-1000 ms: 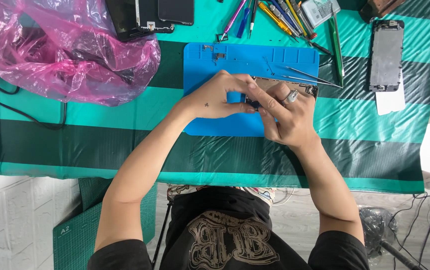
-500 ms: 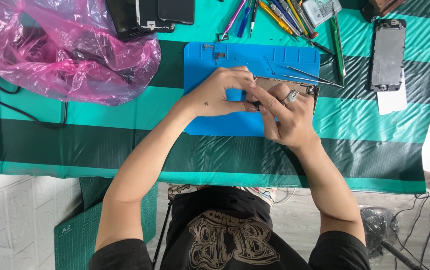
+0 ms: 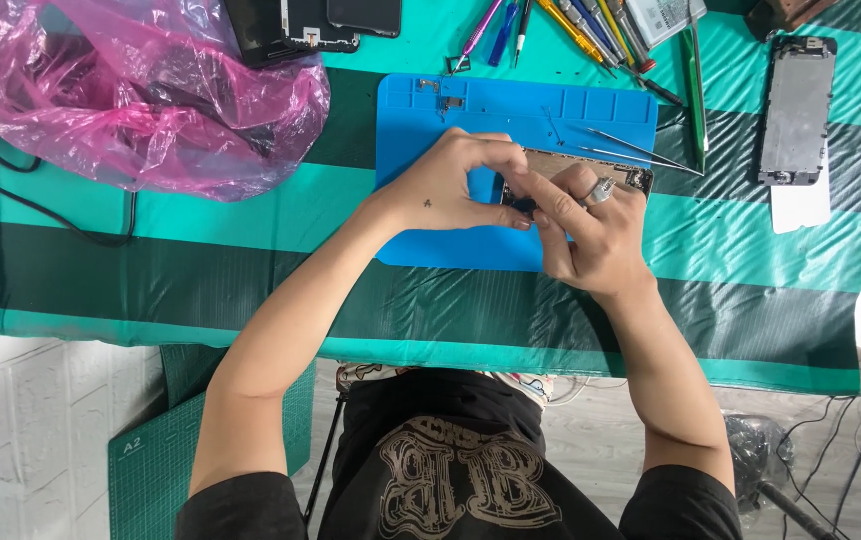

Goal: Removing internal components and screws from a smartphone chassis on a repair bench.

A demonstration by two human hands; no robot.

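Note:
An opened phone body (image 3: 591, 165) lies on a blue work mat (image 3: 451, 250) in the middle of the table. My left hand (image 3: 451, 185) arches over its left end, fingertips pinched on it. My right hand (image 3: 586, 235), a ring on one finger, presses on the same end from the near side. The fingers of both hands meet over the phone and hide the part they touch. Thin metal tweezers (image 3: 641, 150) lie on the mat just beyond the phone.
A pink plastic bag (image 3: 131, 90) fills the far left. Screwdrivers and pry tools (image 3: 591, 25) lie at the far edge, dark phone screens (image 3: 291, 25) beside them. Another phone frame (image 3: 796, 100) lies at the right. A black cable (image 3: 51, 210) runs at the left; a green cutting mat (image 3: 151, 460) stands below the table.
My left hand has lifted its fingers and shifted slightly right along the phone's end; my right hand stays on the phone.

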